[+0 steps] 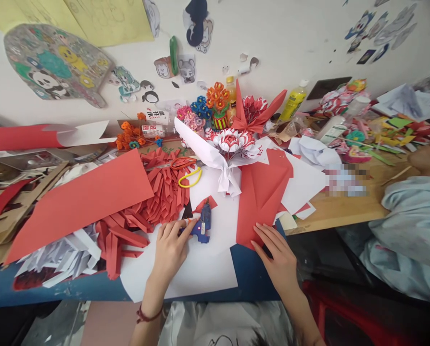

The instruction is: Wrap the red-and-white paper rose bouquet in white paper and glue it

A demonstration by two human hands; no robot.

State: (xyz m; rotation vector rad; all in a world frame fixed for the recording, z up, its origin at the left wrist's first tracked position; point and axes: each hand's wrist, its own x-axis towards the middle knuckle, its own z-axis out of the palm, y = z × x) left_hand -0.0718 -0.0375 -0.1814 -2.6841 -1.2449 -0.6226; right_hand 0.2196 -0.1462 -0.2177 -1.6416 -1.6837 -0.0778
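Observation:
My left hand (172, 244) is on the white paper (215, 269), its fingers curled at the side of a blue hot glue gun (203, 226) with a small lit red light. A white and orange part shows by the fingertips; the exact grip is partly hidden. My right hand (277, 254) lies with outstretched fingers on the lower edge of a creased red paper sheet (261, 202). Just beyond stands a bouquet of red-and-white paper flowers (233, 142) in a white paper wrap (204, 144).
Folded red paper strips (164, 192), white strips (67, 252) and a large red sheet (88, 197) cover the left side. Scissors (189, 175) with orange and yellow handles lie behind. Bottles (294, 101) and craft flowers (218, 96) line the wall. Another person's sleeve (413, 230) is at right.

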